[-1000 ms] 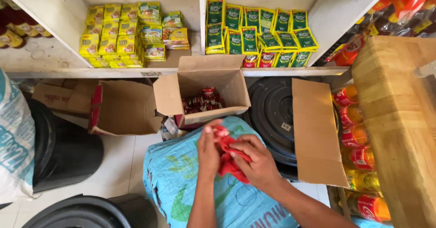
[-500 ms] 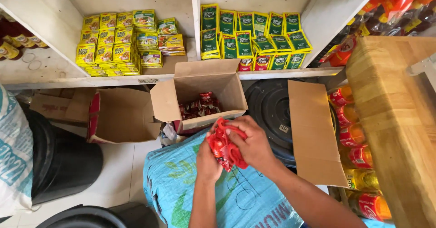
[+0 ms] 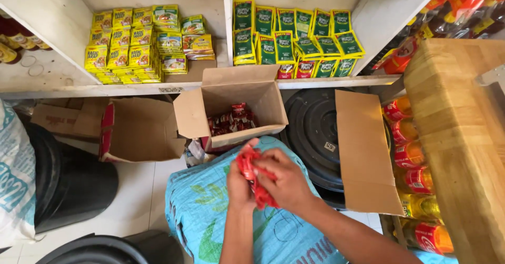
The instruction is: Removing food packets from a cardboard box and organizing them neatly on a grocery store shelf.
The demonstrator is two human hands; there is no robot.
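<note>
Both hands meet over a blue woven sack (image 3: 210, 211), the left hand (image 3: 239, 185) and the right hand (image 3: 286, 182) each with fingers closed on a bunch of red sachets (image 3: 252, 172) held between them. Just beyond stands an open cardboard box (image 3: 231, 98) holding more red sachets, below a white shelf (image 3: 68, 87) stacked with yellow packets (image 3: 123, 43) and green packets (image 3: 289, 30)

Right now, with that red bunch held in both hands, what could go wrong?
1. The red sachets are bunched loosely between the left hand and right hand; some might slip onto the blue sack.
2. The open box sits at the sack's edge and may tip.
</note>
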